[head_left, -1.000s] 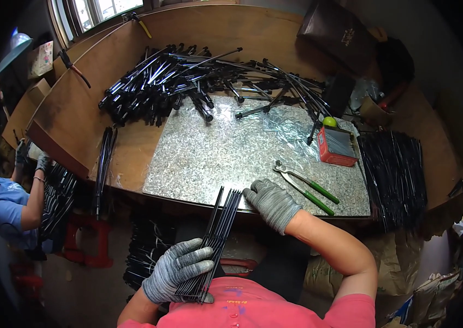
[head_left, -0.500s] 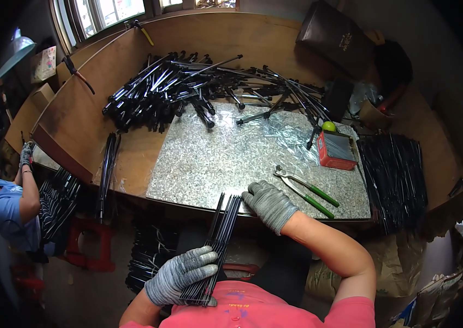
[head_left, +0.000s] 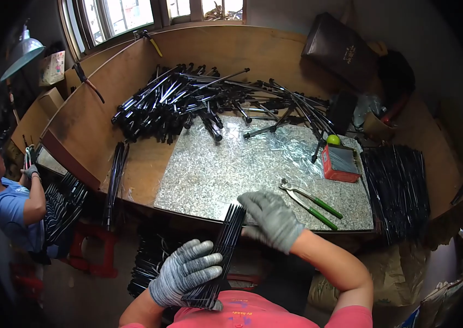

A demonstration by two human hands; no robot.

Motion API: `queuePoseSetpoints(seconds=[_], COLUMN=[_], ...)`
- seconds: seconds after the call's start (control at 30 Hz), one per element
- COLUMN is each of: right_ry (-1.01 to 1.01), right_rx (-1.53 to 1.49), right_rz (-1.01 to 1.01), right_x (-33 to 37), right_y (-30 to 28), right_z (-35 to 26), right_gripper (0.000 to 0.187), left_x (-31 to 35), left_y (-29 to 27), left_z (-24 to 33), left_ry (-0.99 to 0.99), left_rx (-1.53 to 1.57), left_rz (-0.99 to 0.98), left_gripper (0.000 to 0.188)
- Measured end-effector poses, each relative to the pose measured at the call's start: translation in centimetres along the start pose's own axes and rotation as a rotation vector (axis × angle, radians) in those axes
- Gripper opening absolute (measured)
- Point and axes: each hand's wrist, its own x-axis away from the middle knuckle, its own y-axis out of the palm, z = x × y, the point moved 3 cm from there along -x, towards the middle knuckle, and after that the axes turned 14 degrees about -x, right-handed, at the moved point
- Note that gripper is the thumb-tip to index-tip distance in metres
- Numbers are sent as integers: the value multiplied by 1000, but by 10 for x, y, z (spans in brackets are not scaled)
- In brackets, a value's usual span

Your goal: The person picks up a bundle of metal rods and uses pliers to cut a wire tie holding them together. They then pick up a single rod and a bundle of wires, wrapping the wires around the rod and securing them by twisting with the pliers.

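My left hand, in a grey knit glove, holds a bundle of thin black rods with pointed tips. The bundle slants up and away from my body, its near end close to my shirt; the fingers lie partly spread across it. At the far tips is my right hand, gloved too and slightly blurred. Its fingers and thumb are apart, beside the tips, and I see nothing held in them. Green-handled pincers lie just beyond it on the speckled stone slab.
A pile of black rods with thick ends covers the back. To the right are a red box, a yellow-green ball and stacked black rods. A co-worker in blue sits left, past the wooden side wall.
My right hand has shifted and turned, its thumb now apart from the fingers. The rods in my left hand are gathered closer together at their tips. The whole view has tilted slightly.
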Motion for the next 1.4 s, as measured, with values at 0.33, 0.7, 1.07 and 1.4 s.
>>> queuePoseSetpoints(seconds=[0.33,0.7,1.07,1.4], right_ry=[-250,320,557,569], right_rx=[-510,-897,-908,-984], right_rz=[-16,12,142,164], right_x=[-11,-2,33,76], right_y=[-3,40,20,21], right_z=[-64,-25,22,37], right_gripper=[40,28,38,36], left_x=[-73,-61,-185,-278], left_y=[-26,9,59,139], left_z=[7,-38,-131,-185], left_ry=[-84,-721,-493,-436], left_rx=[511,839,334,-769], left_rz=[361,644,228,-381], left_gripper=[60,50,52,28])
